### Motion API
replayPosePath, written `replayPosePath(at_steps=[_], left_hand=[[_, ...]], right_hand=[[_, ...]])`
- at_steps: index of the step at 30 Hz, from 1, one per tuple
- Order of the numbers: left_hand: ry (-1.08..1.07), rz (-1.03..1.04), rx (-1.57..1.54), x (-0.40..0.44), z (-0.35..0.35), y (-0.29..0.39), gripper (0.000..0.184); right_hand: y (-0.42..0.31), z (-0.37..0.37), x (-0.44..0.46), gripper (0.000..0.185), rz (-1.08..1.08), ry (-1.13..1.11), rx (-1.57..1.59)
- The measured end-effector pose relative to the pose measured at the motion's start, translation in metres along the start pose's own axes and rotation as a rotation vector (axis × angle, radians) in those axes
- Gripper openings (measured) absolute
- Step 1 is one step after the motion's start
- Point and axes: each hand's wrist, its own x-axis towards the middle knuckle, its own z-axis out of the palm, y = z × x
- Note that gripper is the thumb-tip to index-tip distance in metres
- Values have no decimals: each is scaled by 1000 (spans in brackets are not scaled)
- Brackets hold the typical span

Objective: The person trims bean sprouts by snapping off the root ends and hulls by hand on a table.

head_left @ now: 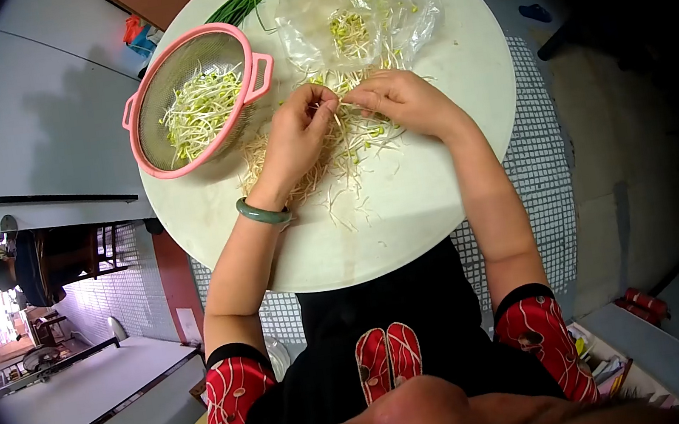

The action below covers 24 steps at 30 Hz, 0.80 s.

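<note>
Over the pale round table (346, 262), my left hand (302, 122) and my right hand (403, 99) meet fingertip to fingertip above a loose heap of bean sprouts (356, 143). Both hands are closed in a pinch, with a thin bean sprout between them. Beside my left wrist lies a pile of stringy brownish sprout ends (312, 183). To the left, a pink-rimmed mesh basket (166, 168) holds sprouts (205, 114). Just beyond my hands, a clear plastic bag (306, 23) contains more sprouts (352, 32).
Green stalks (243, 0) lie at the table's far edge. A green bangle (264, 213) is around my left wrist. At the far left, a seated person (42, 266) appears sideways beyond the room. A dark slipper (535, 13) rests on the floor at the right.
</note>
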Motion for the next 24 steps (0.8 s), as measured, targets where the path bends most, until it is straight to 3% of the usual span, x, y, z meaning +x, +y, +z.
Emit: replayPosePath(at_steps=[1, 4, 7, 9, 11, 14, 19, 22, 24], left_hand=[[2, 3, 12, 0, 0, -1, 8], [16, 5, 16, -2, 0, 0, 10], [43, -18, -75, -8, -1, 4, 15], [49, -48, -185, -11, -3, 8, 20], [40, 8, -51, -10, -7, 11, 25], [132, 240, 149, -4, -8, 19, 30], [199, 674, 688, 5, -9, 48, 40], [89, 617, 759, 9, -11, 28, 40], [174, 582, 710, 7, -8, 25, 38]], right_hand=[[-4, -2, -1, 27, 77, -94, 3], [-4, -2, -2, 27, 31, -56, -54], [0, -3, -3, 28, 256, 38, 273], [2, -8, 0, 29, 203, 88, 531], [-2, -11, 1, 28, 192, 130, 745], [-4, -7, 0, 28, 177, 146, 707], [-5, -1, -2, 25, 196, -114, 653], [-6, -1, -2, 24, 196, -136, 702], [-7, -3, -3, 24, 224, -158, 716]])
